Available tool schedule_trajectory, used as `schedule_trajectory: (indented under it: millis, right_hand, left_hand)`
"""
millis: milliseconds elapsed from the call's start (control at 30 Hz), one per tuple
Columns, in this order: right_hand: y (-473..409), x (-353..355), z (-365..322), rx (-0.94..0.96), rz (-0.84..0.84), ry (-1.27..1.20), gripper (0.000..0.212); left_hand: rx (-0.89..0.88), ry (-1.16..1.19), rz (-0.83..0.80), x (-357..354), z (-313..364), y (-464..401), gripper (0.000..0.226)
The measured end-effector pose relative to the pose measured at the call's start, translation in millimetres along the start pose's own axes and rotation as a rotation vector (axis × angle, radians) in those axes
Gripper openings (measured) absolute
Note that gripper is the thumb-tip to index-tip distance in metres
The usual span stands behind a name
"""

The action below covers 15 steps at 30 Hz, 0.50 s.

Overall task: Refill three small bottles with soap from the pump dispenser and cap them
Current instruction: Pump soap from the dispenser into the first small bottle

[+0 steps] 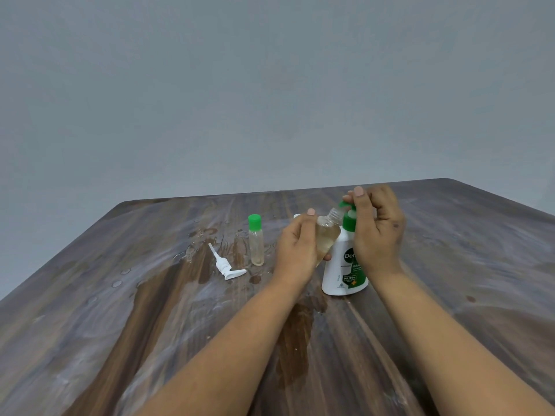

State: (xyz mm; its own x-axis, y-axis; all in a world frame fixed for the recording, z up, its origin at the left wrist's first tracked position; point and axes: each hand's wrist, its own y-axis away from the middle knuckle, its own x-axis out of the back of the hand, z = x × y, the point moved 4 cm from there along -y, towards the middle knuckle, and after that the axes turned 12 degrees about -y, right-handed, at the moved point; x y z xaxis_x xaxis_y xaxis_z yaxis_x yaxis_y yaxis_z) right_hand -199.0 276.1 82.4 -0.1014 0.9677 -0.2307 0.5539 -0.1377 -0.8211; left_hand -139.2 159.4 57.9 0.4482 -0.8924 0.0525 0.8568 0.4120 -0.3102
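Left hand [295,241] grips the bottle [326,235], tilted so its neck meets the spout. Right hand [377,228], fingers curled, presses the pump [348,207] to dispense.

Open small bottle [327,235], part-filled amber, tilted with neck under the nozzle of the upright white dispenser [345,271]. Green-capped bottle [256,240] upright, left of both.

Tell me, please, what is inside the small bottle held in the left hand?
The tilted small bottle holds pale amber liquid in its lower body; its uncapped neck sits at the dispenser's green nozzle. The left hand covers its base, hiding the exact fill level.
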Motion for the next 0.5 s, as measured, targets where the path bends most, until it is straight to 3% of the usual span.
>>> schedule_trajectory:
  millis: [200,500]
  right_hand:
    - [-1.2,1.1,2.3,-0.062,0.014,-0.029,0.026]
    - [-0.3,-0.1,0.1,0.016,0.002,0.008,0.026]
  left_hand:
    - [-0.008,-0.005,0.003,-0.2,-1.6,-0.9,0.04]
    - [-0.006,0.01,-0.002,0.1,-2.5,-1.7,0.039]
